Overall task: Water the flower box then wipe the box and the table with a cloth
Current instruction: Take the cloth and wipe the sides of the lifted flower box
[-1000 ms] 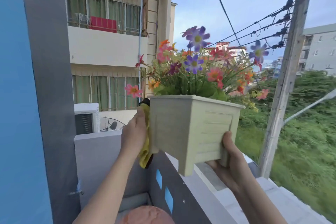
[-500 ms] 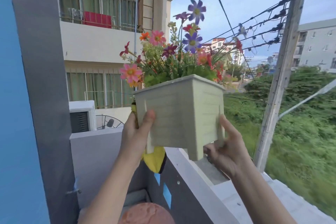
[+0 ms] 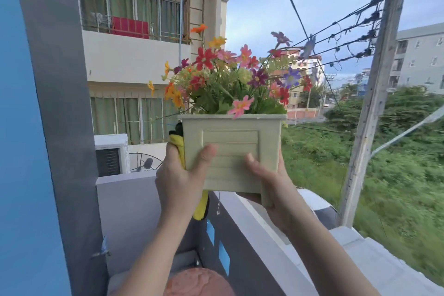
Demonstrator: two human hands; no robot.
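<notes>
Cream flower box (image 3: pixel 230 142) gripped by right hand (image 3: pixel 276 190), and by left hand (image 3: pixel 180 180) with cloth (image 3: pixel 179 145).

One pale green rectangular plastic flower box (image 3: pixel 230 151) is counted, with mixed-colour flowers (image 3: pixel 228 79) too crowded to be numbered. One yellow cloth with a black edge (image 3: pixel 180 150) is seen. Two hands are counted: the left hand (image 3: pixel 180 182) and the right hand (image 3: pixel 271 187). One weathered wooden post (image 3: pixel 370 108), one white air-conditioner unit (image 3: pixel 111 154), one red sheet on a balcony rail (image 3: pixel 131 27) and two small blue rectangles (image 3: pixel 210 232) (image 3: pixel 224 258) are also counted.
</notes>
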